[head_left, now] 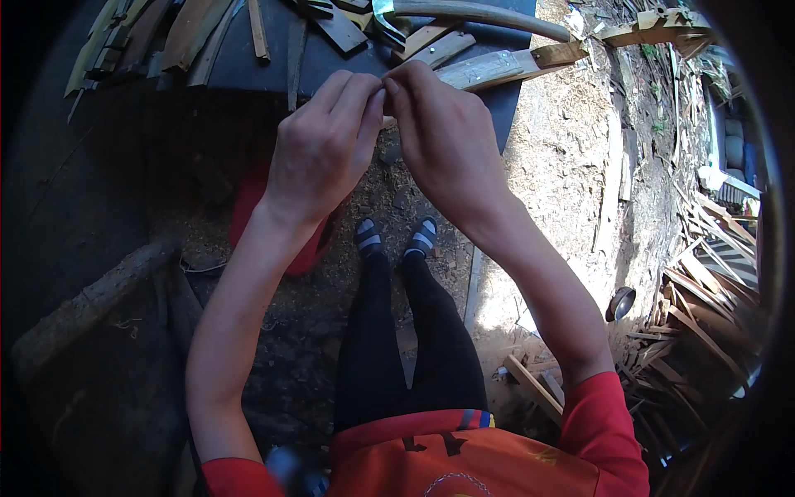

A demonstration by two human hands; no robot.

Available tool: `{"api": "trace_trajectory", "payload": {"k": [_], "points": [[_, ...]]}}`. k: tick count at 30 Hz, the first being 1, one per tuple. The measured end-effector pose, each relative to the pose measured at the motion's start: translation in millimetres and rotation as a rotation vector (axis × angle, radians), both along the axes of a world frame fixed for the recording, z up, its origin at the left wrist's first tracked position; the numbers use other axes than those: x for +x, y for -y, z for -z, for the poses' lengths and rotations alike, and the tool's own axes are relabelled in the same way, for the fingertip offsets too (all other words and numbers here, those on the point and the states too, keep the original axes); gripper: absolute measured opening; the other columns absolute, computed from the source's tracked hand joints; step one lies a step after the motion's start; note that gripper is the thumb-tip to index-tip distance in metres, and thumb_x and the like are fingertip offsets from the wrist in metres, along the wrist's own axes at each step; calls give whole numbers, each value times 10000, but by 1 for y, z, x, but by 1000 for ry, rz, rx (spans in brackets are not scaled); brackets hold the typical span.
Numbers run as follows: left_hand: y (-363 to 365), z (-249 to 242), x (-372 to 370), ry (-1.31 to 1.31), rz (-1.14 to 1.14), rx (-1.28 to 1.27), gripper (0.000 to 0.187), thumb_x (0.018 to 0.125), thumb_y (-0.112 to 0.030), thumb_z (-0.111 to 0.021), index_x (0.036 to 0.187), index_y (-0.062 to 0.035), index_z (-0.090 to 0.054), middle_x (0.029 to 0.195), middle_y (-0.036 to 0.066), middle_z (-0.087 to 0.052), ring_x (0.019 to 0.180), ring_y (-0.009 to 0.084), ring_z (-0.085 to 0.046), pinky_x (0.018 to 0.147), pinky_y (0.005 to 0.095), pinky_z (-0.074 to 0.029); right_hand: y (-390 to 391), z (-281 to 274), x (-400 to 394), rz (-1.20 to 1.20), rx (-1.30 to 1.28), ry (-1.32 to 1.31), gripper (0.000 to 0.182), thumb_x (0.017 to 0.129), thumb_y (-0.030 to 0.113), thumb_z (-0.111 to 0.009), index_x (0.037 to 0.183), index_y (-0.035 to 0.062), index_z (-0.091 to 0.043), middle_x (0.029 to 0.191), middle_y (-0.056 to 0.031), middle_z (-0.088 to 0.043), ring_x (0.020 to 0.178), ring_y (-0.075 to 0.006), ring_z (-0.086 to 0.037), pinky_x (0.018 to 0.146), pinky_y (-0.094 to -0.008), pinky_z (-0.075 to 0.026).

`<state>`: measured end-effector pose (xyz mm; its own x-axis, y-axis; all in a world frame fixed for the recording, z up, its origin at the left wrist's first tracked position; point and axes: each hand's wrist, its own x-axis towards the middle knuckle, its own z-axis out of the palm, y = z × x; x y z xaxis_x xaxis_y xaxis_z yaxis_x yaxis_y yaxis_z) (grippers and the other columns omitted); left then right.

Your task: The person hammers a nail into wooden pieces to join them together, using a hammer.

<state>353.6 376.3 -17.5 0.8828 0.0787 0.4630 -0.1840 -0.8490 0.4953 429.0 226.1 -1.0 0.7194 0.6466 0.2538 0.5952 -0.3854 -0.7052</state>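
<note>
Both of my hands are raised in front of me, their fingertips meeting near the front edge of the dark table (236, 70). My left hand (323, 137) is closed in a pinch, thumb against bent fingers. Opposite it, my right hand (439, 132) is pinched too, touching the left at the fingertips. Whatever lies between the fingers is too small or hidden to make out. Just beyond the hands, a claw hammer with a curved wooden handle (489, 16) lies on the table. A pale wooden piece (480, 69) rests right of my right fingers.
Wood strips (190, 33) are heaped at the table's left. A red object (251, 203) stands below the table. A log (91, 306) lies at the left, scrap wood (712, 306) at the right, and a small round dish (620, 304) on the shavings-strewn ground.
</note>
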Motion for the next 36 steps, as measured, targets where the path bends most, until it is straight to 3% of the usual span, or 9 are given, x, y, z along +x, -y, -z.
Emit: {"api": "trace_trajectory", "payload": {"k": [3, 5, 21, 24, 27, 30, 33, 36], "points": [[-1, 4, 3, 36, -14, -10, 109, 978, -44, -695, 1077, -23, -655, 946, 101, -679, 823, 288, -735, 699, 378, -608, -4, 3, -1, 47, 9, 71, 125, 1054, 104, -594, 1126, 6, -623, 845, -215, -705, 823, -429, -705, 707, -493, -532], [-3, 9, 6, 83, -14, -13, 92, 986, -70, -682, 1058, -41, -633, 934, 105, -650, 789, 323, -712, 674, 398, -603, -8, 5, -2, 64, 37, 85, 119, 1056, 105, -592, 1120, 8, -620, 842, -217, -700, 814, -430, -703, 701, -495, -529], [-18, 13, 20, 95, -67, -29, 98, 977, -55, -697, 1065, -25, -664, 946, 114, -696, 813, 306, -740, 695, 387, -615, -39, 11, 3, 163, 39, 131, 125, 1059, 118, -587, 1089, -1, -611, 852, -227, -701, 810, -438, -700, 710, -509, -534], [-20, 11, 22, 48, -89, -43, 116, 979, -44, -716, 1084, -9, -683, 970, 113, -728, 861, 271, -773, 753, 349, -628, -42, 10, 6, 125, -52, 86, 214, 906, 49, -663, 1043, -38, -523, 931, -254, -670, 890, -434, -710, 742, -493, -571], [-24, 14, 25, 23, -98, -56, 127, 973, -37, -720, 1090, -4, -683, 979, 118, -731, 867, 275, -774, 763, 350, -627, -46, 12, 8, 132, -73, 118, 230, 882, 23, -672, 1046, -42, -523, 947, -249, -675, 870, -432, -717, 733, -485, -582], [-26, 15, 27, -2, -109, -86, 138, 965, -27, -723, 1094, 0, -682, 985, 124, -732, 872, 280, -775, 766, 350, -626, -54, 17, 8, 214, -23, 82, 148, 1059, 115, -569, 1081, -26, -609, 852, -245, -700, 822, -445, -703, 723, -513, -540], [-29, 18, 31, 19, -106, -101, 120, 966, -33, -713, 1075, -6, -671, 963, 131, -719, 848, 311, -755, 730, 379, -612, -60, 25, 11, 220, -11, 111, 145, 1053, 116, -574, 1072, -23, -607, 847, -240, -698, 822, -439, -706, 721, -513, -543], [-30, 22, 36, 64, -101, -117, 73, 980, -55, -687, 1033, -22, -649, 916, 140, -692, 799, 368, -714, 657, 437, -586, -61, 23, 14, 156, -120, 130, 275, 852, -2, -677, 1076, -55, -525, 962, -243, -682, 858, -415, -731, 710, -451, -604]]}}
